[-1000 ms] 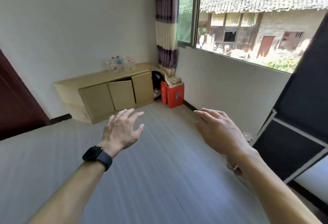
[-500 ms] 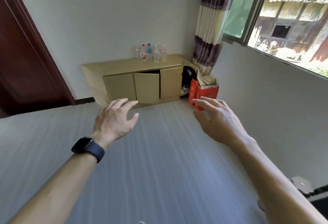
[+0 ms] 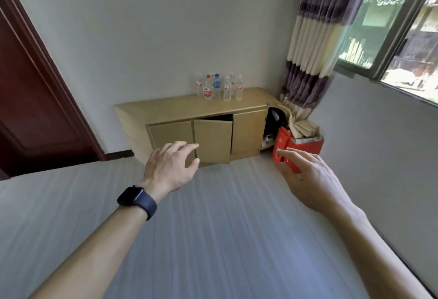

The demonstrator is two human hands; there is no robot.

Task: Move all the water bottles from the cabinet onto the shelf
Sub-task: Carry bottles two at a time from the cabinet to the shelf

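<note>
The water bottles stand in a tight cluster on top of the cabinet, at 12 o'clock, well apart from both hands. The left hand and the right hand are spread and hold nothing. I think that grasping one bottle could knock its close neighbours over, and the half-open door below could catch a knee.

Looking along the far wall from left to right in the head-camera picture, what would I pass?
The dark red door → the low wooden cabinet → the striped curtain → the window.
</note>
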